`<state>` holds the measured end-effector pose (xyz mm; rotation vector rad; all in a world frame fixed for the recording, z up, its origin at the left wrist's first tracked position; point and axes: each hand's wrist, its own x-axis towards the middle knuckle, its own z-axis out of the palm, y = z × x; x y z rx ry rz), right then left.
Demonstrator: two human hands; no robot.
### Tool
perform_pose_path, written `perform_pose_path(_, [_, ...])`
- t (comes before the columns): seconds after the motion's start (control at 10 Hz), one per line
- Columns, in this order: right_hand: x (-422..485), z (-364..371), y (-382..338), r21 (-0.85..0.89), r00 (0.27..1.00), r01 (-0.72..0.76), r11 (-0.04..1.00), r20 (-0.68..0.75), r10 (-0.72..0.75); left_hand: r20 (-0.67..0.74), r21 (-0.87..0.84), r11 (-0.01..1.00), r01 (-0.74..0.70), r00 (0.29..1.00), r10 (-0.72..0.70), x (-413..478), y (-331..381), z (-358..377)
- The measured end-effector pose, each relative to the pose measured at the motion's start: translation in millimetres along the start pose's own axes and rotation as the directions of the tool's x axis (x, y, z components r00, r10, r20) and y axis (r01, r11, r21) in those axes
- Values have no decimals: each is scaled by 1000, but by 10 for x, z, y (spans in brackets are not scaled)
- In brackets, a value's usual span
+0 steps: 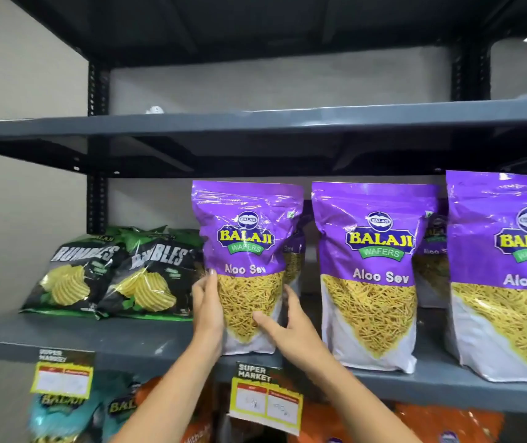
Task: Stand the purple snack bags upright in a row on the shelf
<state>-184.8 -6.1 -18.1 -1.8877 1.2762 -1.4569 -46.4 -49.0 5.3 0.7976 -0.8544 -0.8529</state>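
Three purple Aloo Sev bags stand upright along the front of the grey shelf point(102, 342). The left bag point(245, 238) is held between both hands: my left hand point(208, 310) presses its left side, my right hand point(287, 330) cups its lower right side with the thumb across the front. The middle bag point(372, 270) and the right bag point(508, 266) stand free to the right; the right one is cut by the frame edge. More purple bags point(431, 260) stand behind them, partly hidden.
Two black-and-green chip bags point(108, 276) lean at the left of the same shelf, close to the held bag. Yellow price tags point(265, 401) hang from the shelf edge. An upper shelf point(255, 124) sits just above the bag tops. Orange and teal bags fill the shelf below.
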Motion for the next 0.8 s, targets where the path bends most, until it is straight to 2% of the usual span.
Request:
perform_pose_path(0.1, [23, 44, 20, 74, 998, -36, 997, -55, 40, 5, 70, 997, -22, 1000, 22, -23, -32, 0])
perform_pose_path(0.3, [-45, 49, 65, 52, 991, 1, 999, -133, 6, -16, 207, 977, -59, 998, 63, -110, -60, 67])
perform_pose_path(0.7, [-101, 19, 74, 52, 988, 6, 999, -155, 2, -72, 369, 928, -52, 994, 84, -187, -28, 120])
perform_pose_path(0.8, [-183, 21, 56, -28, 971, 61, 998, -229, -66, -136, 468, 855, -221, 938, 318, -270, 77, 74])
